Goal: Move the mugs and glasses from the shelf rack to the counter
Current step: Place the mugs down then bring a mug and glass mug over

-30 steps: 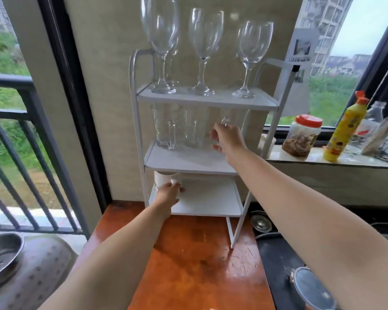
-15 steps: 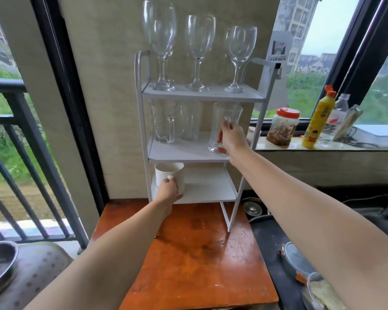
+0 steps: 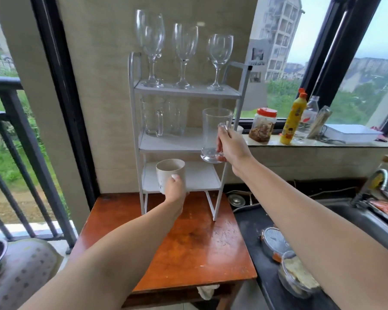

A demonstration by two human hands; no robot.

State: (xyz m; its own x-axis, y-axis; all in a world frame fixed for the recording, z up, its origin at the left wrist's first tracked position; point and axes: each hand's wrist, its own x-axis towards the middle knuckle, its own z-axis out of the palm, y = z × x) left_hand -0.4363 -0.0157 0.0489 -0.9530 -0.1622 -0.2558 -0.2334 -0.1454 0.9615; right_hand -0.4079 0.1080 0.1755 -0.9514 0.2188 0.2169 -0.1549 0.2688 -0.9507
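The left hand (image 3: 174,190) is gripping a white mug (image 3: 170,174), its fingers wrapping the mug's side and holding it upright in the air just in front of the bottom shelf of the white shelf rack (image 3: 132,113). The right hand (image 3: 232,148) is holding a clear glass mug (image 3: 214,135) by its handle, fingers clenching around it, keeping it upright and off the middle shelf at that shelf's right front edge. Two more glass mugs (image 3: 152,117) are standing at the left back of the middle shelf, and three wine glasses (image 3: 185,54) are standing in a row on the top shelf. The rack is sitting at the far edge of the brown wooden table (image 3: 188,242), whose near part is lying bare.
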